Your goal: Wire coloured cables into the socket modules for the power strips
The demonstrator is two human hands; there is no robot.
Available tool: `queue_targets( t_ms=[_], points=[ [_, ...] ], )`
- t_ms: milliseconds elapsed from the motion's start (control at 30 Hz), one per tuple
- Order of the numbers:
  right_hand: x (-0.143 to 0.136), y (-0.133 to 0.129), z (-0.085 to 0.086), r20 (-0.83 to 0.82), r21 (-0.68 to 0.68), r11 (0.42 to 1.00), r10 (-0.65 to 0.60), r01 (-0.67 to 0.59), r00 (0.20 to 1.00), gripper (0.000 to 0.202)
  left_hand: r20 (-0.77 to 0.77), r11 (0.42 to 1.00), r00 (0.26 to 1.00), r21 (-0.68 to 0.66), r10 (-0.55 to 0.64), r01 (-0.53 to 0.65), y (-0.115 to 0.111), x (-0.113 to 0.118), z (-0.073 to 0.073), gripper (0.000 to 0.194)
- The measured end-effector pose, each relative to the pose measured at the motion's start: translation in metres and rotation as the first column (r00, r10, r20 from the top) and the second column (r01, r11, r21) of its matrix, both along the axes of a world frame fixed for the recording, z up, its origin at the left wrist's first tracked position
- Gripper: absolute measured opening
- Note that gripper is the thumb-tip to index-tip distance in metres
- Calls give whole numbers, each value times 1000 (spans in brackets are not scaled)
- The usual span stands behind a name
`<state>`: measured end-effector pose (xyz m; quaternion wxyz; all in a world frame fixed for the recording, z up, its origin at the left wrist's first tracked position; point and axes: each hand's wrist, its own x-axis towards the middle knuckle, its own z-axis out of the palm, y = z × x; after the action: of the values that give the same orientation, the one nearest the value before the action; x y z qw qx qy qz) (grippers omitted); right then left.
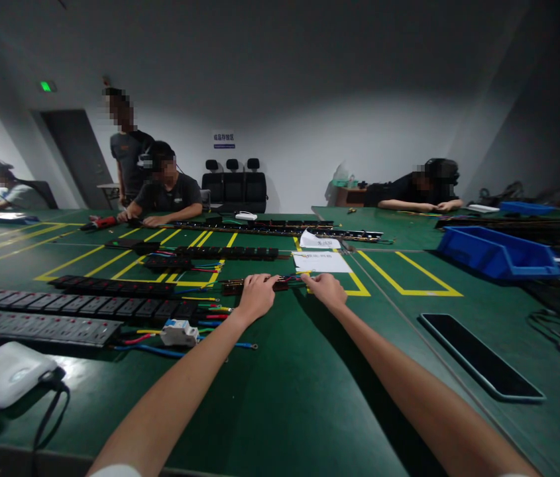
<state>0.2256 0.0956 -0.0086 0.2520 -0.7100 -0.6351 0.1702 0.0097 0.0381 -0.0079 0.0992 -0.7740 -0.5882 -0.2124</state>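
My left hand [258,296] is closed over a short dark socket strip [232,287], whose brass-coloured conductors face up. Its fingertips rest near the right end. Thin coloured wires [291,279] run out of that end, and my right hand [328,291] pinches them between thumb and fingers. The exact grip is partly hidden by the knuckles. Just beyond the hands lies a white printed sheet [327,262]. To the left are longer black socket strips [111,303] with loose coloured leads, and a white circuit breaker [180,332] sits on some leads.
A phone [481,358] lies to the right, below a blue bin [498,255]. At front left is a white strapped device [11,374]. More strips [260,228] stretch across the green table [280,397]. Co-workers sit across it, one holding a red tool [101,222].
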Motion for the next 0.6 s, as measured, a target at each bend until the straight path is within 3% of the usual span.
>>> queue_targets(
  t_ms=[300, 500, 600],
  points=[
    [-4, 0, -7, -53, 115, 993, -17, 24, 998, 40, -21, 1000, 1000, 1, 0, 0, -1, 2, 1, 44],
    [-9, -3, -7, 4, 322, 945, 57, -55, 998, 22, -24, 1000, 1000, 12, -10, 10, -1, 2, 1, 43],
    [-10, -5, -6, 18, 292, 956, 38, -42, 999, 24, -22, 1000, 1000, 23, -19, 20, 0, 0, -1, 43]
  ],
)
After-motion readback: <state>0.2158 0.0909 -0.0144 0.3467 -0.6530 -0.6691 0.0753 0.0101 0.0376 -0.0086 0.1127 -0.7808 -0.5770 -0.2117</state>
